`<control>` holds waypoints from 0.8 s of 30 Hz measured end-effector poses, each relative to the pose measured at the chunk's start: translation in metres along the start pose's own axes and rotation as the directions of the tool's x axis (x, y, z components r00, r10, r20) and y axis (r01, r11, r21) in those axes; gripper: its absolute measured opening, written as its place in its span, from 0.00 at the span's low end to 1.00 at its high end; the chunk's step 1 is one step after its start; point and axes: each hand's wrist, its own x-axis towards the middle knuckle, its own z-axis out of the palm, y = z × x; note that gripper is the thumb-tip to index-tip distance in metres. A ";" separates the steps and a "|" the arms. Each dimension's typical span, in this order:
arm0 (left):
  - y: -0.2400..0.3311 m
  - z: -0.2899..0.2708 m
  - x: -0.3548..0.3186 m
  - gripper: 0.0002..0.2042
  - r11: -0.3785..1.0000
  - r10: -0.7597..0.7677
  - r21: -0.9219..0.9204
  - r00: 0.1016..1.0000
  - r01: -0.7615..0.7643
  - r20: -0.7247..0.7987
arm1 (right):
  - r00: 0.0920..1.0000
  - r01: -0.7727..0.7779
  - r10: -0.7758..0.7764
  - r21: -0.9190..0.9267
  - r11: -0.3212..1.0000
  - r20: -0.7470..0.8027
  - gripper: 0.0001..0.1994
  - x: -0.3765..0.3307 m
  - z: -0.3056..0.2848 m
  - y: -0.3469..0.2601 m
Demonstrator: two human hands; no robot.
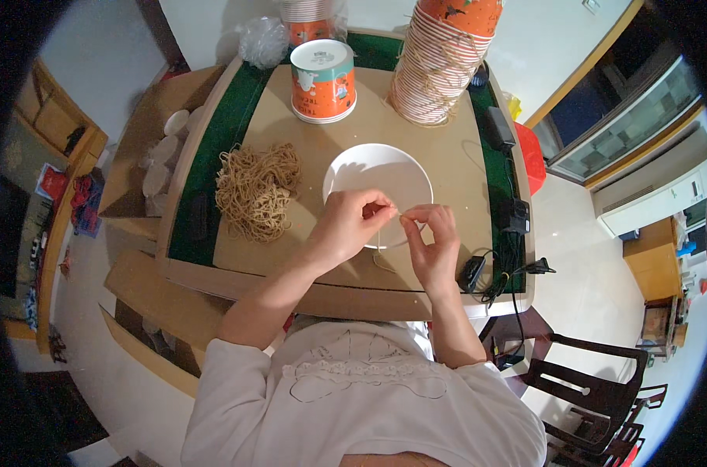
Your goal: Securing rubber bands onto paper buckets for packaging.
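Observation:
My left hand (349,224) and my right hand (435,243) meet fingertip to fingertip above the near side of a white round container (375,166), bowl-like from above. Each hand pinches a thin piece of tan twine (378,255), whose tail hangs from the left fingers toward the table edge. To the left lies a loose, tangled heap of the same twine (258,192). Behind the container, an orange-and-green paper bucket (322,84) stands upside down. A tall leaning stack of nested paper buckets (431,82), with strands of twine along its side, rises to its right.
A clear plastic bag (263,42) and more nested buckets (305,11) sit at the back. Black adapters (515,215) and cables line the table's right edge. Open cardboard boxes (128,167) flank the left side; a dark chair (587,381) stands at lower right.

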 end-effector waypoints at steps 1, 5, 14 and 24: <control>0.002 0.000 0.000 0.05 1.000 0.001 0.001 1.000 -0.001 0.000 | 1.000 0.000 0.000 0.000 1.000 -0.001 0.06 0.000 -0.001 0.000; 0.009 0.001 -0.001 0.05 0.999 -0.006 -0.044 1.000 0.005 -0.022 | 0.996 -0.086 0.085 0.067 0.994 0.014 0.06 -0.001 0.000 -0.003; 0.027 -0.005 -0.005 0.04 0.999 0.010 0.053 1.000 -0.011 0.006 | 0.986 -0.161 0.153 0.179 0.970 0.062 0.05 0.000 -0.005 -0.008; 0.049 -0.014 -0.003 0.05 0.975 -0.034 -0.207 0.975 0.081 0.221 | 0.995 0.028 -0.041 0.131 0.991 0.095 0.08 -0.002 -0.011 0.015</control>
